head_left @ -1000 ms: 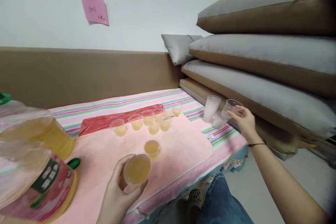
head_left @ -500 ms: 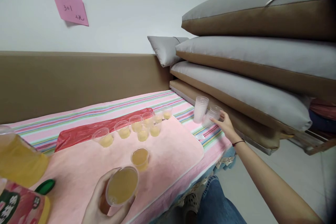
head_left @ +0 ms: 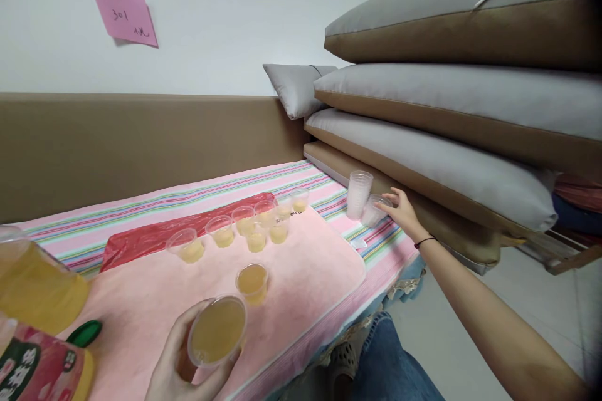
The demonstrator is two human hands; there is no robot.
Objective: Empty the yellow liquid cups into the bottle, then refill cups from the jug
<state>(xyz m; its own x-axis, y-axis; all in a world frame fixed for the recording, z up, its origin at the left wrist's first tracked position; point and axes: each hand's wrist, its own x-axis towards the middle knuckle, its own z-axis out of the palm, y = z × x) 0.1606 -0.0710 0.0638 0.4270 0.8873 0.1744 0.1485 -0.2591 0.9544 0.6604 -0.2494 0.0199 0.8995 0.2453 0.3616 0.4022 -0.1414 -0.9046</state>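
Observation:
In my left hand (head_left: 181, 351), near the front edge, is a clear plastic cup of yellow juice (head_left: 217, 331), fingers and thumb wrapped around its side. Another filled cup (head_left: 253, 282) stands just beyond it. Over at the right, my right hand (head_left: 399, 210) is at a short pile of clear plastic pieces (head_left: 375, 210), cups or lids, I cannot tell which. Its thumb and fingers are apart near the rim, with nothing lifted between them. A tall stack of clear cups (head_left: 359, 194) stands beside that pile.
Several cups with a little juice (head_left: 223, 235) stand by a red plastic sheet (head_left: 141, 235). A large juice bottle (head_left: 37, 288), a labelled bottle (head_left: 42, 363) and a green cap (head_left: 84, 333) are at left. Thick stacked cushions (head_left: 437, 138) border the right side.
My right hand has loosened from the clear piece it held above the short pile, which now sits lower. My left hand and its cup have barely moved.

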